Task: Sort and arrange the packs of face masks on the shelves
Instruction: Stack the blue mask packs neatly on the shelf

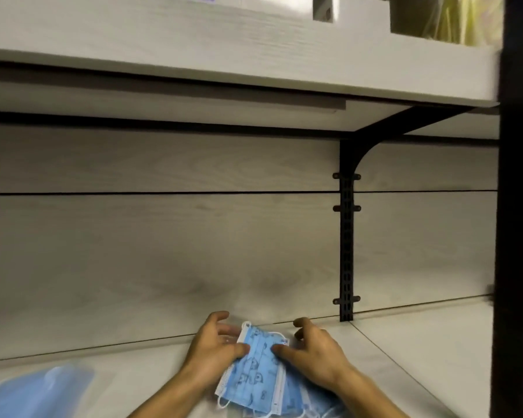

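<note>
Single head-worn view, close to the lower shelf (405, 351), facing forward and slightly down; back panel (163, 236) ahead

Left hand (216, 346): thumb on blue printed mask pack (258, 368), fingers curled at its left edge.
Right hand (313, 351): thumb on pack, fingers arched.
Shelf (420, 351): pale wood; blurred blue pack (37, 390) lower left.
</note>
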A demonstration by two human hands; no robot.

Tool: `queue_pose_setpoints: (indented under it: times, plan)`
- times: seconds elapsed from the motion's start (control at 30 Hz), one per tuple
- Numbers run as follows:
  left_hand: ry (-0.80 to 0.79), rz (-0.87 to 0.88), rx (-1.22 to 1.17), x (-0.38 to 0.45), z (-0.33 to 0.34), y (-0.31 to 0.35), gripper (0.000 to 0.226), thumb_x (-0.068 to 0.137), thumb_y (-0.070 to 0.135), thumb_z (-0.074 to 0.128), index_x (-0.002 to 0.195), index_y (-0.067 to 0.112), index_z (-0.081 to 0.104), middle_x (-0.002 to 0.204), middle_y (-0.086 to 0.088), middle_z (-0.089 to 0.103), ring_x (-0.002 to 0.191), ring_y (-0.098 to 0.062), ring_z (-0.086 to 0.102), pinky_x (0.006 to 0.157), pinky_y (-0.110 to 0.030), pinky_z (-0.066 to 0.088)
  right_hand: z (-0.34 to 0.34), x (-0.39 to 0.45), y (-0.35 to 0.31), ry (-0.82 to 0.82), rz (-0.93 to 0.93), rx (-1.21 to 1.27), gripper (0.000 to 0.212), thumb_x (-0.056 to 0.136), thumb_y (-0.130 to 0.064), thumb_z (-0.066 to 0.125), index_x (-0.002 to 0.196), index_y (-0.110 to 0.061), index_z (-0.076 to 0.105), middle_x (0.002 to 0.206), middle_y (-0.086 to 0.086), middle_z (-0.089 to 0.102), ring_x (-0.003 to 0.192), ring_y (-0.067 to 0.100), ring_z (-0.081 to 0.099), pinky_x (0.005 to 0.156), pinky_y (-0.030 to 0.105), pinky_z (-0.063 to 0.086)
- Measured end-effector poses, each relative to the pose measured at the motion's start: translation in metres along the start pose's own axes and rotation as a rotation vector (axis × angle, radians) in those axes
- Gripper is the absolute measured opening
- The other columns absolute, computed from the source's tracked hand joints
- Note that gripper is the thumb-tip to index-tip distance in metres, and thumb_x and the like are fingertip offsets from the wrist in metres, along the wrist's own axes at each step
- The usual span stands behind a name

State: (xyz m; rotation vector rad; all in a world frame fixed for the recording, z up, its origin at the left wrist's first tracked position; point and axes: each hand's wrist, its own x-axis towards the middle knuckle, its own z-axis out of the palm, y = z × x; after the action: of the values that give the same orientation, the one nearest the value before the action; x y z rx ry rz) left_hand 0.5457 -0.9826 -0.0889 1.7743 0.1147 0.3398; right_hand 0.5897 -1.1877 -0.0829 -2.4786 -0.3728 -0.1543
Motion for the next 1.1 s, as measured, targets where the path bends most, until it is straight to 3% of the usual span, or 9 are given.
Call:
queue_pose_setpoints:
  times: [0.1, 0.2, 0.33, 0.4, 0.5, 0.63, 0.73, 0.9, 1.1]
  plan:
    - [-0.005, -0.128, -0.148, -0.004, -0.004, 0.010, 0.075, 0.060, 0.011, 0.087, 0.126, 0.010, 0.050, 0.102, -0.009, 0.073, 0.083, -0.024, 0.072, 0.064, -0.028, 0.056, 0.000, 0.001, 0.003, -0.003, -0.024, 0.107, 0.079, 0.078, -0.055, 0.074, 0.144, -0.027, 0.038, 0.119, -0.012, 0.062, 0.106, 0.012, 0.063, 0.096, 0.032, 0.051]
    - [-0.089, -0.211, -0.241, -0.005, -0.014, 0.015, 0.050, 0.082, 0.019, 0.080, 0.119, -0.009, 0.062, 0.090, -0.012, 0.074, 0.075, -0.023, 0.069, 0.065, -0.031, 0.057, 0.000, -0.001, 0.005, 0.044, -0.087, 0.195, 0.084, 0.074, -0.049, 0.081, 0.144, -0.032, 0.039, 0.120, -0.017, 0.060, 0.108, 0.008, 0.060, 0.098, 0.030, 0.050]
    - [-0.060, -0.211, -0.243, -0.006, -0.017, 0.014, 0.019, 0.090, 0.003, 0.066, 0.107, 0.004, 0.074, 0.100, -0.014, 0.077, 0.088, -0.026, 0.075, 0.071, -0.033, 0.060, 0.001, -0.003, 0.005, 0.003, -0.168, 0.320, 0.084, 0.075, -0.036, 0.085, 0.146, -0.031, 0.039, 0.122, -0.019, 0.058, 0.106, 0.004, 0.060, 0.088, 0.015, 0.048]
    - [-0.038, -0.206, -0.234, -0.006, -0.018, 0.014, 0.031, 0.089, -0.010, 0.056, 0.109, 0.007, 0.073, 0.098, -0.013, 0.078, 0.089, -0.026, 0.075, 0.077, -0.035, 0.061, 0.000, -0.004, 0.003, -0.022, -0.185, 0.384, 0.086, 0.077, -0.033, 0.085, 0.148, -0.029, 0.036, 0.131, -0.014, 0.054, 0.111, 0.005, 0.058, 0.090, 0.016, 0.050]
    - [-0.024, -0.181, -0.233, -0.008, -0.018, 0.016, 0.036, 0.090, -0.016, 0.050, 0.109, 0.005, 0.072, 0.099, -0.008, 0.078, 0.090, -0.023, 0.076, 0.074, -0.032, 0.061, -0.004, -0.006, 0.002, 0.002, -0.140, 0.442, 0.086, 0.081, -0.040, 0.080, 0.151, -0.025, 0.032, 0.140, -0.009, 0.050, 0.123, 0.011, 0.052, 0.104, 0.029, 0.047]
    - [-0.038, -0.154, -0.273, -0.010, -0.016, 0.020, 0.030, 0.089, -0.014, 0.057, 0.109, 0.003, 0.071, 0.102, -0.006, 0.078, 0.097, -0.024, 0.074, 0.087, -0.037, 0.060, -0.002, -0.001, 0.006, -0.011, -0.098, 0.518, 0.064, 0.085, -0.036, 0.079, 0.139, -0.018, 0.050, 0.107, -0.005, 0.071, 0.103, 0.008, 0.066, 0.099, 0.033, 0.053]
    - [-0.036, -0.160, -0.311, -0.009, -0.015, 0.022, 0.025, 0.088, -0.012, 0.061, 0.106, 0.002, 0.071, 0.102, -0.009, 0.078, 0.090, -0.023, 0.074, 0.081, -0.035, 0.061, -0.001, 0.002, 0.008, 0.018, -0.097, 0.591, 0.046, 0.087, -0.021, 0.078, 0.128, -0.016, 0.057, 0.092, 0.001, 0.074, 0.090, 0.012, 0.072, 0.090, 0.030, 0.057]
    - [-0.040, -0.190, -0.382, -0.006, -0.014, 0.023, 0.022, 0.089, -0.008, 0.063, 0.109, 0.000, 0.070, 0.101, -0.013, 0.077, 0.090, -0.024, 0.071, 0.079, -0.035, 0.062, -0.006, 0.001, 0.007, 0.019, -0.117, 0.620, 0.010, 0.091, -0.010, 0.072, 0.099, -0.014, 0.074, 0.091, 0.003, 0.076, 0.088, 0.015, 0.073, 0.084, 0.027, 0.059]
    - [-0.057, -0.251, -0.323, -0.004, -0.017, 0.019, 0.027, 0.086, -0.002, 0.072, 0.112, 0.004, 0.069, 0.099, -0.011, 0.078, 0.090, -0.021, 0.075, 0.076, -0.032, 0.063, -0.010, -0.003, 0.000, 0.001, -0.134, 0.610, 0.009, 0.091, -0.001, 0.068, 0.091, -0.009, 0.074, 0.090, 0.006, 0.077, 0.087, 0.018, 0.074, 0.082, 0.026, 0.059]
